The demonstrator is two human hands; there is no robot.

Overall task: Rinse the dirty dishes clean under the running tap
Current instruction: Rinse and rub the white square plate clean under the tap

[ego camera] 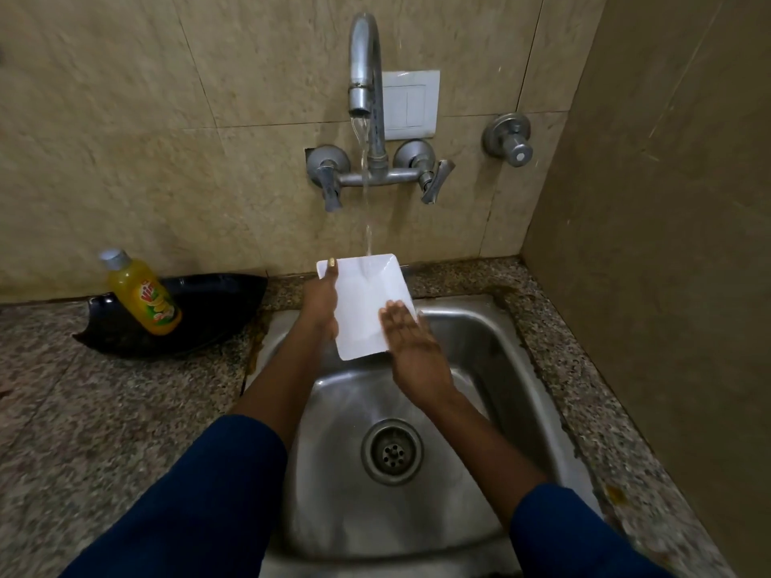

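The white square plate is being rinsed under the tap, its edge grasped by the left hand grip. The right hand is laid on it flat, released. Turning it over is probably needed next.

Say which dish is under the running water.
The white square plate, gripped by the left hand with the right hand flat against it. The black curved dish sits aside on the speckled stone counter, holding a yellow bottle.

Plate over sink, under tap
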